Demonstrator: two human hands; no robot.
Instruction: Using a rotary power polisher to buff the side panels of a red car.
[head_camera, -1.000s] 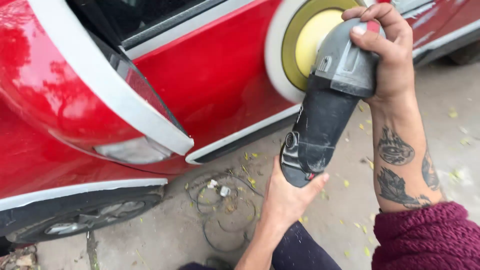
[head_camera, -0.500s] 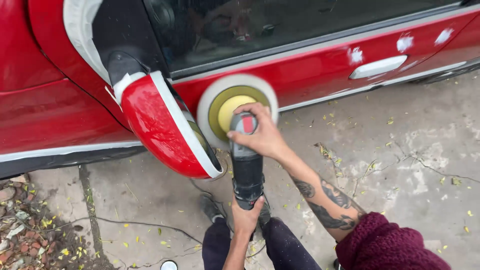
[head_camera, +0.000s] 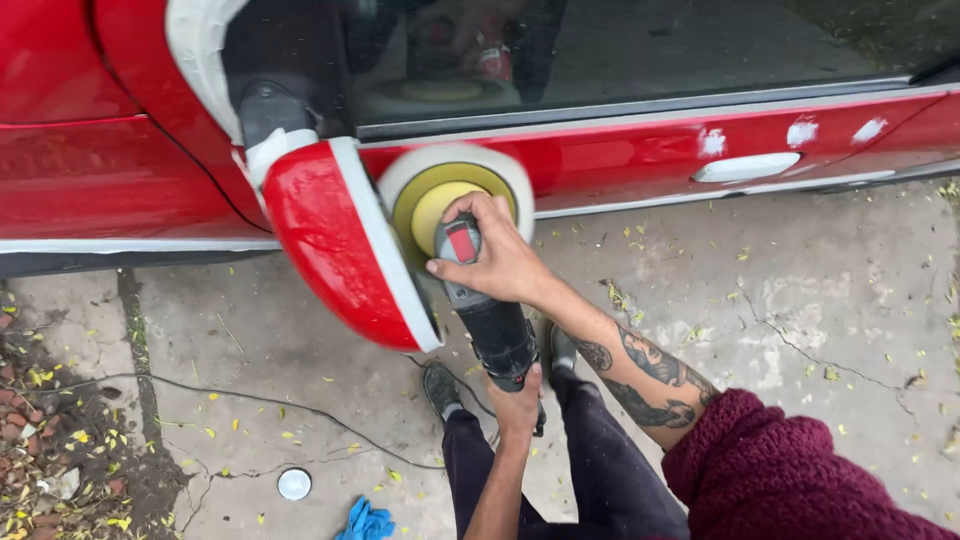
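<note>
From the head camera, we look down on our right hand (head_camera: 497, 262) wrapped over the grey head of an electric polisher (head_camera: 485, 305), fingers curled and pressed down around it beside its red switch. Our left hand (head_camera: 517, 400) closes around the rear end of the polisher's dark body, just above our knees. The tool runs upward from the left hand to the right, and its round white-and-yellow pad (head_camera: 452, 190) lies flat against the red car door (head_camera: 640, 150), just below the window glass and right beside the red side mirror (head_camera: 335, 245). Further right on the door sits a white handle (head_camera: 748, 166) with three white smears of polish (head_camera: 800, 132) above it. A black cable (head_camera: 250, 398) trails across the cracked concrete ground (head_camera: 780, 320), which is dotted with small yellow leaves. Near the bottom edge lie a round white lid (head_camera: 294, 484) and a blue cloth (head_camera: 365, 521), well apart from the hands.
</note>
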